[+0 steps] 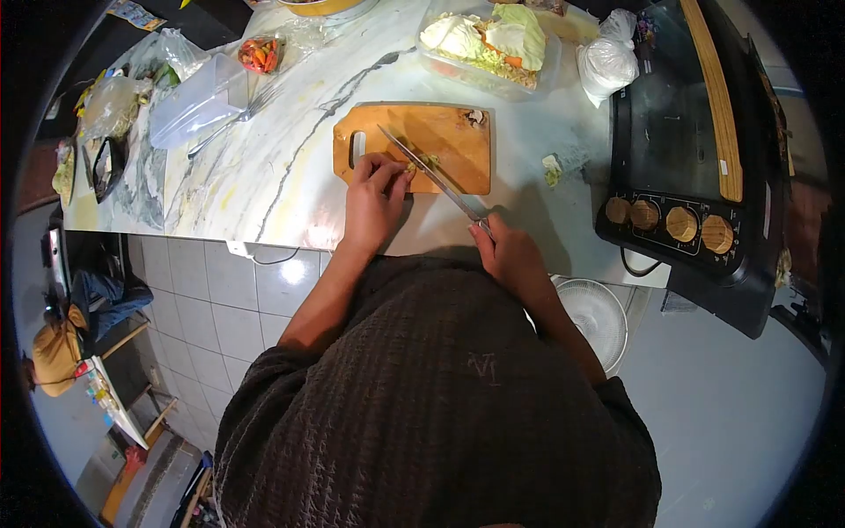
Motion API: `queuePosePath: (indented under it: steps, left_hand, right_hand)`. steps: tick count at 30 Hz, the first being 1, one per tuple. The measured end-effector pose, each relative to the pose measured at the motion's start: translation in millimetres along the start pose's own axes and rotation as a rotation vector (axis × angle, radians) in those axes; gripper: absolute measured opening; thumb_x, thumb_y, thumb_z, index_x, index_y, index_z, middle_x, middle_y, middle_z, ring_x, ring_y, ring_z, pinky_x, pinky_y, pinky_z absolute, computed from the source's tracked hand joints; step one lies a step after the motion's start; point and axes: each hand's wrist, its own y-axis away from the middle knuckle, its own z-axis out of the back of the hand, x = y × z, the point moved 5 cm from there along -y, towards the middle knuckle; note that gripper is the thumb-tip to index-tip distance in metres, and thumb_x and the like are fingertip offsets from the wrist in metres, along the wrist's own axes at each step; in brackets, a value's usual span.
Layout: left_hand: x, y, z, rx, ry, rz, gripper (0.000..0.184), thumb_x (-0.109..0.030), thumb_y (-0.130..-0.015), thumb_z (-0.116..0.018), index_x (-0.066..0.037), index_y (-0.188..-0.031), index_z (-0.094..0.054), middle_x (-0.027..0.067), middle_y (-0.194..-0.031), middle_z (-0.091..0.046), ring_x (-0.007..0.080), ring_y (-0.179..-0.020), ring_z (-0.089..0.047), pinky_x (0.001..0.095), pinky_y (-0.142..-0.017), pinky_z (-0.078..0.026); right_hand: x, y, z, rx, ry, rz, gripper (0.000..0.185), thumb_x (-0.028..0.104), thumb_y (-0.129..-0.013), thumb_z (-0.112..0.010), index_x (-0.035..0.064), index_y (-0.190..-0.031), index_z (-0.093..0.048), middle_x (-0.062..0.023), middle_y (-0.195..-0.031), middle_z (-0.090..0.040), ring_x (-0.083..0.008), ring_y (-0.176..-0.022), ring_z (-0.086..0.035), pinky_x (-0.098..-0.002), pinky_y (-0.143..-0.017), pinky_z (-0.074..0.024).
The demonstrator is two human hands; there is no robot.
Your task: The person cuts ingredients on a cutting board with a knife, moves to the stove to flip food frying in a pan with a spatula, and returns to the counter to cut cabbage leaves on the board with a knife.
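An orange-brown cutting board (pixel 458 141) lies on the marble-patterned counter, its handle slot at the left. My right hand (pixel 510 255) is closed round the handle of a long knife (pixel 431 174), whose blade slants up and left across the board. My left hand (pixel 377 195) rests at the board's lower left edge, fingers bent together beside the blade, on a small piece of food that they mostly hide. Small yellowish-green bits (pixel 431 161) lie by the blade. A small whitish and brown scrap (pixel 476 116) sits in the board's upper right corner.
Behind the board stands a clear container (pixel 550 66) of cabbage and shredded vegetables, with a white plastic bag (pixel 608 58) beside it. A black oven (pixel 678 132) is at the right. An empty clear tub (pixel 198 101) and bagged red chillies (pixel 261 55) are at the left. A person sits far left.
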Motion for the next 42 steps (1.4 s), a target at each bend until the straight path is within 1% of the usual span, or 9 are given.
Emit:
queuePosePath:
  steps: [14,18,20,22,27,29,33,38,42]
  left_hand:
    - [7,-2,-4,0.007,0.027,0.018,0.008,-0.002,-0.084,-0.072,0.001,-0.091,-0.07,0.0147,-0.093,-0.058,0.0305,-0.081,-0.061,0.0387,-0.071,-0.05]
    - [4,-3,-4,0.029,0.023,0.026,0.008,-0.002,-0.084,-0.071,0.001,-0.091,-0.069,0.0151,-0.093,-0.058,0.0318,-0.083,-0.06,0.0396,-0.072,-0.05]
    - [4,-3,-5,0.042,0.023,0.029,0.008,-0.002,-0.084,-0.071,0.001,-0.091,-0.069,0.0153,-0.093,-0.058,0.032,-0.084,-0.06,0.0397,-0.073,-0.05]
    - [2,-4,-4,0.032,-0.033,-0.013,0.009,-0.002,-0.085,-0.07,0.001,-0.092,-0.068,0.0158,-0.094,-0.058,0.0324,-0.085,-0.06,0.04,-0.074,-0.05]
    - [4,-4,-6,0.01,0.019,-0.018,0.009,-0.002,-0.085,-0.069,0.002,-0.093,-0.068,0.0164,-0.096,-0.058,0.0329,-0.087,-0.06,0.0401,-0.075,-0.05]
    - [1,-4,-7,0.016,0.01,-0.017,0.009,-0.002,-0.086,-0.069,0.002,-0.094,-0.068,0.0165,-0.096,-0.058,0.0329,-0.087,-0.06,0.0403,-0.075,-0.051]
    - [-5,-7,-12,0.039,0.001,-0.032,0.011,-0.003,-0.087,-0.068,0.002,-0.097,-0.068,0.0168,-0.099,-0.058,0.0334,-0.088,-0.061,0.0411,-0.076,-0.051]
    - [-7,-7,-10,0.062,0.006,-0.04,0.015,-0.004,-0.088,-0.067,0.002,-0.102,-0.068,0.0174,-0.101,-0.059,0.0349,-0.089,-0.061,0.0422,-0.078,-0.052]
    - [-8,-7,-9,0.097,-0.028,0.023,0.024,-0.011,-0.088,-0.067,0.002,-0.109,-0.065,0.019,-0.103,-0.059,0.0371,-0.092,-0.061,0.0438,-0.081,-0.051]
  right_hand:
    - [0,-3,-5,-0.004,0.097,0.065,0.031,0.031,-0.098,-0.059,0.0028,-0.089,-0.05,-0.0265,-0.069,-0.06,-0.0486,-0.066,-0.059,-0.0553,-0.056,-0.0446]
    - [-2,-9,-16,0.013,0.104,0.023,0.031,0.032,-0.098,-0.058,0.0033,-0.09,-0.049,-0.0263,-0.069,-0.061,-0.0486,-0.067,-0.06,-0.0555,-0.056,-0.0453]
    - [-2,-12,-20,0.036,0.054,0.02,0.032,0.036,-0.099,-0.056,0.0046,-0.098,-0.05,-0.0265,-0.074,-0.065,-0.049,-0.073,-0.064,-0.0591,-0.063,-0.0494]
    - [-3,-12,-21,0.015,0.058,0.02,0.032,0.036,-0.099,-0.056,0.0045,-0.097,-0.05,-0.0268,-0.074,-0.065,-0.0491,-0.073,-0.064,-0.0591,-0.063,-0.0493]
    - [-10,-4,-14,-0.02,0.076,-0.023,0.032,0.035,-0.099,-0.055,0.0039,-0.096,-0.05,-0.0274,-0.075,-0.064,-0.049,-0.072,-0.064,-0.0583,-0.063,-0.049]
    - [-8,0,-6,-0.056,0.059,0.036,0.029,0.031,-0.098,-0.058,0.0039,-0.09,-0.05,-0.0257,-0.072,-0.063,-0.0487,-0.07,-0.061,-0.056,-0.058,-0.0464]
    - [-10,2,-3,-0.047,0.046,-0.026,0.029,0.03,-0.098,-0.058,0.0038,-0.09,-0.05,-0.0259,-0.072,-0.063,-0.0494,-0.07,-0.06,-0.0568,-0.058,-0.046]
    - [-14,1,3,-0.155,-0.011,-0.008,0.03,0.031,-0.098,-0.058,0.0031,-0.091,-0.05,-0.0263,-0.071,-0.062,-0.0505,-0.07,-0.06,-0.0571,-0.057,-0.0456]
    - [-16,0,-4,-0.138,0.033,-0.029,0.029,0.031,-0.098,-0.058,0.0031,-0.091,-0.05,-0.0264,-0.071,-0.062,-0.0505,-0.07,-0.06,-0.0568,-0.057,-0.0455]
